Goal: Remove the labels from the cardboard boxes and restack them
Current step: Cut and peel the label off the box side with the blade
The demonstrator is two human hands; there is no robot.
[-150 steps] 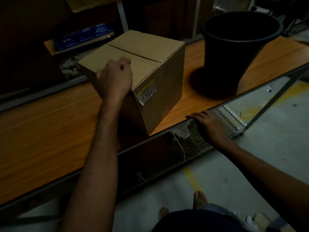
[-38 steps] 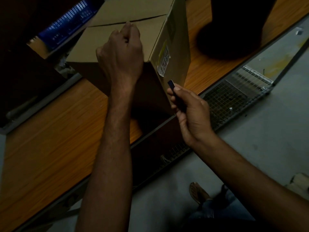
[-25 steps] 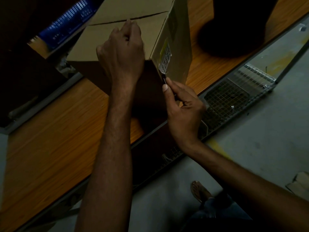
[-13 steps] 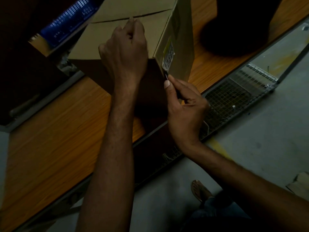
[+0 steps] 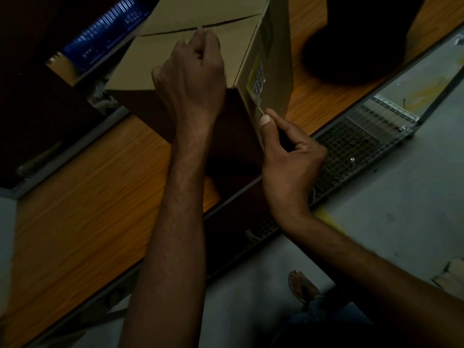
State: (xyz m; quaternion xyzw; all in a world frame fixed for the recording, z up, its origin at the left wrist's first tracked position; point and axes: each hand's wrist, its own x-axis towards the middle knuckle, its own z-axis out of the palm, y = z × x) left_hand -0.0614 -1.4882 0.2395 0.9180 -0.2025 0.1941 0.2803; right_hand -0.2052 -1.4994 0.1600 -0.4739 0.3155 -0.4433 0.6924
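Note:
A closed cardboard box (image 5: 175, 59) stands on the wooden table (image 5: 88, 197). My left hand (image 5: 190, 79) lies on the box top near its front edge, fingers curled at the flap seam. A yellow-and-white label (image 5: 258, 79) sticks to the box's right side. My right hand (image 5: 288, 156) grips a small dark-handled blade (image 5: 259, 108), thumb on top, with the thin metal tip at the label's lower edge.
A large black bucket (image 5: 364, 33) stands on the table to the right of the box. A wire mesh rack (image 5: 351, 149) runs below the table's front edge. A blue crate (image 5: 105, 38) sits at the back left. My sandalled foot (image 5: 301, 287) is on the concrete floor.
My right hand raised the blade from below the box corner up to the label's lower edge. My left hand stays on the box top.

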